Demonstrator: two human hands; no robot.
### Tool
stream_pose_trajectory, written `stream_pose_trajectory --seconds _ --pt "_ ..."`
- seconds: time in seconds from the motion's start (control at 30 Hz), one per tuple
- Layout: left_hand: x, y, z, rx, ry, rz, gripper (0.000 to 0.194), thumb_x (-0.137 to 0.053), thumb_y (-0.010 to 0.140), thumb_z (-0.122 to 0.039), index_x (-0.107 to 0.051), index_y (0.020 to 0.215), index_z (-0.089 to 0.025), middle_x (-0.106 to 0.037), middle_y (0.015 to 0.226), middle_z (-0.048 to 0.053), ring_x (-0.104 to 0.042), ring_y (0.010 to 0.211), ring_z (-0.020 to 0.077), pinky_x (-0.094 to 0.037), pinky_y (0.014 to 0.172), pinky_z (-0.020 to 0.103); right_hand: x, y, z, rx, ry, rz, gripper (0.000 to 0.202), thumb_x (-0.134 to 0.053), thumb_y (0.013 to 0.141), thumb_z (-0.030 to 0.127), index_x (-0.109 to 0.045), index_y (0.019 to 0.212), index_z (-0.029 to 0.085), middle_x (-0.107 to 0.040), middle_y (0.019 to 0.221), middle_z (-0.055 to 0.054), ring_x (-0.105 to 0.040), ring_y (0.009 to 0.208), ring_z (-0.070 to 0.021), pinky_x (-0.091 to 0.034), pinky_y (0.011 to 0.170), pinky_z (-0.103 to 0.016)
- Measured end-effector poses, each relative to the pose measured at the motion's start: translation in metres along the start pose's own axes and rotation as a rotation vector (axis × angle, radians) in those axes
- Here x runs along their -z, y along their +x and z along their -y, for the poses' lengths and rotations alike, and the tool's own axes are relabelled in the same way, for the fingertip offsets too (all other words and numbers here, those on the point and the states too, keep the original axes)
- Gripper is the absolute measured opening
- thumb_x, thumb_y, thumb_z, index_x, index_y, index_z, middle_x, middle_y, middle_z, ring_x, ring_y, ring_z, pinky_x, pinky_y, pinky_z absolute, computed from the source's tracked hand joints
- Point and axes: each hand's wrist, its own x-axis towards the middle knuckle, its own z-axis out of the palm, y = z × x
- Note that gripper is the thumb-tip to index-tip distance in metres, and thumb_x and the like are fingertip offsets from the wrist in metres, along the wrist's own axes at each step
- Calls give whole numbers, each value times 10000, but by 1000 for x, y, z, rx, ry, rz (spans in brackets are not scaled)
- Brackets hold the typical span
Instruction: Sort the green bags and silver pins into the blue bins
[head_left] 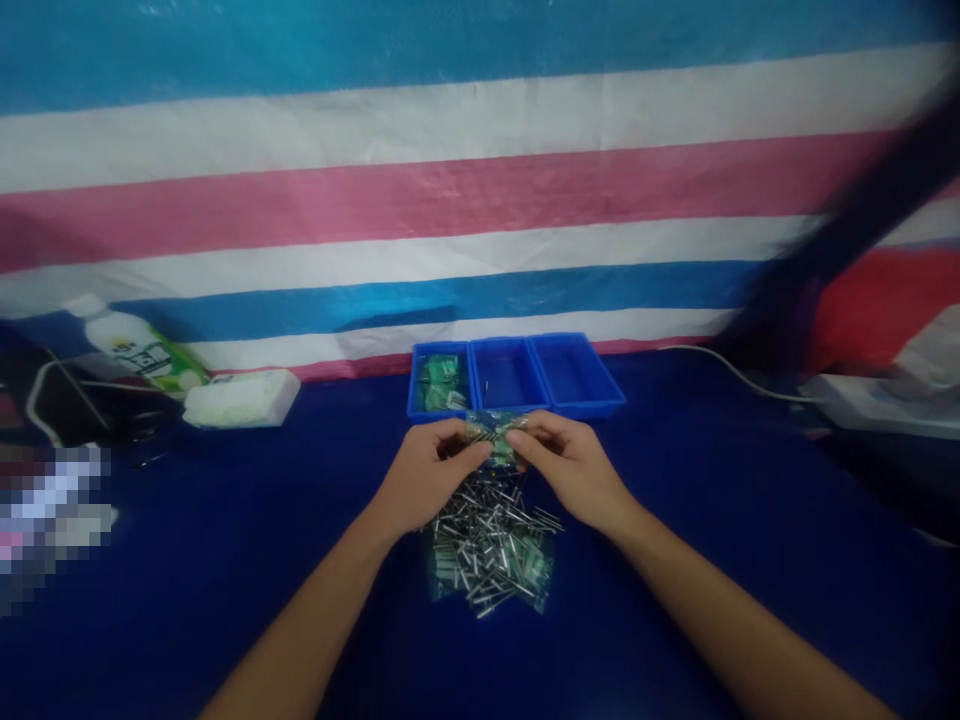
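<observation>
A small clear plastic bag (495,430) with green print is pinched between my two hands. My left hand (431,472) grips its left side, thumb on top. At its right side, the thumb and fingers of my right hand (566,462) are closed on the same bag. Its contents are too blurred to make out. Just below my hands lies a loose pile of thin metal pins (491,540) that look like blind rivets. Under the pile, more flat green-printed bags (446,568) stick out at both sides.
Beyond my hands stand three joined blue trays: the left tray (412,385) holds green-printed bags, the middle tray (510,375) one small pin, and the right tray (574,370) shows its bare floor. At left are a tissue pack (244,398) and a white-green bottle (139,345). A white cable (739,375) runs right.
</observation>
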Motion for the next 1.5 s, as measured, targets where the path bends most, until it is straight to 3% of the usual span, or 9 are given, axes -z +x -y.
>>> stream_pose_trajectory --seconds 0.17,0.3,0.47,0.57,0.83,1.13,1.4,1.5 --pt "-2 1 1 -27 -73 -22 215 -676 898 -413 -703 869 -201 -623 763 10 -528 675 136 -406 633 295 2 0 -1 36 -72 -17 208 -658 892 397 -657 789 216 -589 643 14 -555 620 -143 -451 611 -311" --pt "-3 1 3 -132 -62 -94 172 -694 895 -380 -734 940 -219 -682 893 35 -591 784 168 -450 702 314 2 -1 -3 107 -88 -49 190 -680 886 401 -691 833 219 -615 681 7 -574 633 -155 -454 606 -323" --pt "-6 -1 0 -355 -75 -164 105 -659 932 -311 -737 933 -241 -685 1016 45 -628 947 191 -485 825 347 1 -4 -1 363 -94 -120 42 -695 888 274 -735 891 259 -686 1040 -41 -646 952 -210 -506 861 -409" --pt "-9 -2 -1 -399 -71 -186 92 -651 938 -289 -730 928 -242 -674 985 39 -627 919 179 -487 783 332 1 -5 1 443 -90 -134 91 -692 884 206 -741 910 278 -681 1024 -29 -647 973 -204 -500 889 -412" --pt "-14 -2 5 -246 -45 -220 123 -637 939 -313 -690 888 -214 -655 861 19 -565 752 143 -440 690 307 -1 -4 -2 321 -96 -151 119 -704 862 227 -694 744 236 -652 872 -17 -614 848 -184 -475 754 -356" --pt "-13 -1 1 -107 -71 -139 168 -669 908 -372 -707 918 -209 -663 828 13 -581 744 149 -444 678 299 -1 -3 -3 128 -57 -116 137 -690 872 338 -699 802 222 -615 753 1 -527 691 -153 -419 662 -340" --pt "-16 -4 -1 -113 -65 -144 160 -671 904 -357 -697 875 -202 -650 771 4 -577 708 146 -450 655 292 -3 -3 -6 123 -74 -128 117 -712 851 349 -707 865 233 -606 719 9 -534 671 -156 -429 646 -337" --pt "-4 1 1 -148 -41 -182 144 -681 898 -349 -719 930 -213 -698 861 23 -628 779 164 -491 702 306 -3 -3 -5 124 -30 -146 163 -715 849 342 -694 981 249 -634 784 3 -557 697 -157 -441 656 -337"
